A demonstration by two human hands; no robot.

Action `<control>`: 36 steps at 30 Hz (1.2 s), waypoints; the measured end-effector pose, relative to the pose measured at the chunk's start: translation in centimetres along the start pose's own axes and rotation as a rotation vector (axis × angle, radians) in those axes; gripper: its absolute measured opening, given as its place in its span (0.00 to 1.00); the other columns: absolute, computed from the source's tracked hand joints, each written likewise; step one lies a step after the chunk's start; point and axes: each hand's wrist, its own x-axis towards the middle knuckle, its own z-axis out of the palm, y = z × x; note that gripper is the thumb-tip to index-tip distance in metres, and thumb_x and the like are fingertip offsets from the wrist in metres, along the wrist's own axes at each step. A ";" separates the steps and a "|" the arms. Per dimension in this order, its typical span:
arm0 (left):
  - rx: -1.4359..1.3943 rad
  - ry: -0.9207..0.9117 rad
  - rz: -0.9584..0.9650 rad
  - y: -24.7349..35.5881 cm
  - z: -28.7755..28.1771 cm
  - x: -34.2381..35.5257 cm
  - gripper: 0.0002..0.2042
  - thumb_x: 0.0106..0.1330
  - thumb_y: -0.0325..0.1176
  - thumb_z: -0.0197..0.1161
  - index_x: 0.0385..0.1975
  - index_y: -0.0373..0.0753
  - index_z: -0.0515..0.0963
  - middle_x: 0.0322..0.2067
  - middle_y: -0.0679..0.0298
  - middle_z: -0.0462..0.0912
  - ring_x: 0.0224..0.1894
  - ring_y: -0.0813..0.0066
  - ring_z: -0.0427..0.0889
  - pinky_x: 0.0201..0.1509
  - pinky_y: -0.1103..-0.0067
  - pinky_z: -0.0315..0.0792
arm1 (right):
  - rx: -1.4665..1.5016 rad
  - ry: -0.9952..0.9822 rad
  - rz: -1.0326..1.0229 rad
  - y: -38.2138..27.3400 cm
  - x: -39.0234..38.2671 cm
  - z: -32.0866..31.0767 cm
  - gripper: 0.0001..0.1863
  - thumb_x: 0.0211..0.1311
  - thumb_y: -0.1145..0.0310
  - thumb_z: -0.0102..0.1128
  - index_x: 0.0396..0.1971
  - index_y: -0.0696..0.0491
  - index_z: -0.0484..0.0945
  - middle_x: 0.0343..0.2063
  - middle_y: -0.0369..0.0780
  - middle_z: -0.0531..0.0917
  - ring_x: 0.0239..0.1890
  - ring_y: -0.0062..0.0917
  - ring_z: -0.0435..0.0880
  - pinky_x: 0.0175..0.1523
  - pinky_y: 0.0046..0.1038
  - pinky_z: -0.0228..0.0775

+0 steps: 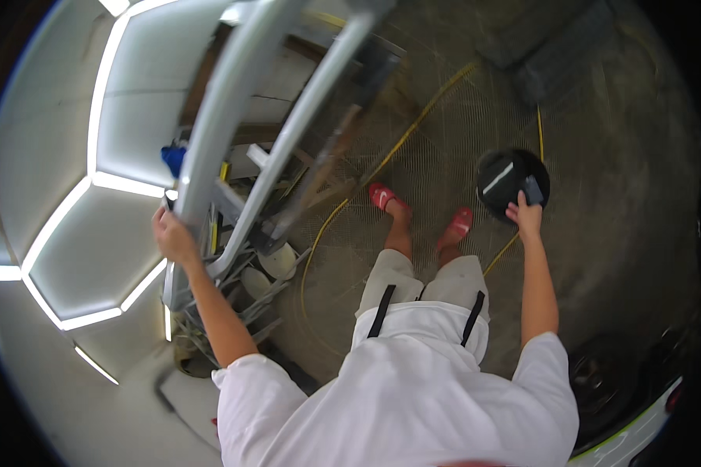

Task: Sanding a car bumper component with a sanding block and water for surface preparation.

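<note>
My left hand [173, 237] is closed around the pale grey frame rail [210, 132] of a trolley [241, 257], gripping its lower end. My right hand [526, 215] holds a round black disc [506, 179] by its near edge, arm out to my right over the concrete floor [615, 233]. A yellow cable [413, 128] runs across the floor past my red sandals [382, 196]. White light strips [93, 117] lie off to my left.

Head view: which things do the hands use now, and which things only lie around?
In hand:
- left hand on the grey ladder rail
- right hand holding the black round object

Lying about:
- yellow cable on the floor
- dark mat
- clutter under the ladder
</note>
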 end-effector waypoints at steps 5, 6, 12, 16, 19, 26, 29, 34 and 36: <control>-0.211 0.002 0.132 -6.4 1.0 6.8 0.21 0.75 0.41 0.50 0.53 0.30 0.81 0.52 0.53 0.83 0.54 0.57 0.81 0.60 0.65 0.74 | -0.541 -0.111 0.088 14.1 14.3 1.8 0.37 0.74 0.43 0.54 0.34 0.71 0.80 0.27 0.46 0.82 0.30 0.29 0.86 0.36 0.31 0.81; -0.296 0.009 0.118 -6.8 1.4 8.0 0.21 0.75 0.41 0.50 0.54 0.30 0.80 0.52 0.52 0.83 0.54 0.56 0.81 0.60 0.64 0.74 | -0.621 -0.168 0.106 15.9 16.2 1.7 0.37 0.75 0.44 0.51 0.39 0.73 0.81 0.33 0.56 0.85 0.39 0.39 0.90 0.44 0.35 0.84; -0.321 -0.254 -0.008 -4.9 0.5 9.3 0.23 0.76 0.42 0.50 0.59 0.29 0.75 0.54 0.52 0.80 0.52 0.59 0.81 0.56 0.65 0.77 | -0.976 -0.039 -0.038 21.3 24.3 2.7 0.28 0.75 0.52 0.49 0.35 0.66 0.85 0.39 0.62 0.85 0.48 0.59 0.84 0.59 0.48 0.76; -0.119 -0.212 0.106 -3.3 -1.1 9.3 0.28 0.76 0.48 0.47 0.61 0.29 0.75 0.54 0.51 0.82 0.51 0.58 0.84 0.55 0.65 0.81 | -1.310 -0.127 -0.195 23.4 31.2 6.4 0.22 0.76 0.60 0.48 0.60 0.60 0.75 0.64 0.56 0.73 0.68 0.47 0.72 0.66 0.44 0.72; -0.203 -0.404 -0.064 -0.1 2.3 4.1 0.28 0.76 0.49 0.46 0.63 0.30 0.74 0.59 0.52 0.78 0.59 0.57 0.79 0.63 0.64 0.75 | -1.541 0.041 -0.202 28.3 35.5 7.5 0.29 0.72 0.65 0.51 0.70 0.56 0.62 0.75 0.50 0.59 0.75 0.41 0.62 0.70 0.41 0.67; -0.222 -0.365 -0.036 -1.7 2.9 6.5 0.28 0.76 0.48 0.46 0.64 0.31 0.72 0.60 0.55 0.77 0.61 0.60 0.76 0.67 0.66 0.70 | -1.346 -0.598 -0.021 35.8 39.7 9.4 0.32 0.73 0.64 0.52 0.72 0.60 0.57 0.67 0.53 0.72 0.60 0.48 0.81 0.63 0.45 0.75; -0.199 -0.222 -0.001 -0.4 0.2 6.1 0.27 0.76 0.46 0.48 0.65 0.29 0.72 0.57 0.55 0.79 0.59 0.61 0.78 0.66 0.66 0.71 | 0.109 -0.326 0.570 26.6 32.7 12.1 0.30 0.77 0.57 0.52 0.67 0.65 0.63 0.56 0.56 0.80 0.52 0.48 0.85 0.59 0.43 0.80; -0.496 -0.252 0.076 -4.7 -0.5 9.2 0.21 0.77 0.42 0.47 0.58 0.32 0.75 0.54 0.55 0.80 0.54 0.61 0.80 0.60 0.68 0.75 | 0.973 -0.582 0.702 16.5 23.6 4.3 0.32 0.75 0.51 0.57 0.63 0.63 0.67 0.56 0.55 0.80 0.57 0.45 0.83 0.61 0.43 0.79; -0.383 -0.177 0.213 -6.6 1.3 10.1 0.19 0.80 0.36 0.44 0.56 0.31 0.78 0.52 0.54 0.81 0.55 0.61 0.80 0.61 0.68 0.75 | 0.240 -0.219 0.205 14.8 19.9 1.3 0.32 0.75 0.50 0.56 0.62 0.64 0.69 0.57 0.49 0.80 0.60 0.40 0.82 0.57 0.37 0.81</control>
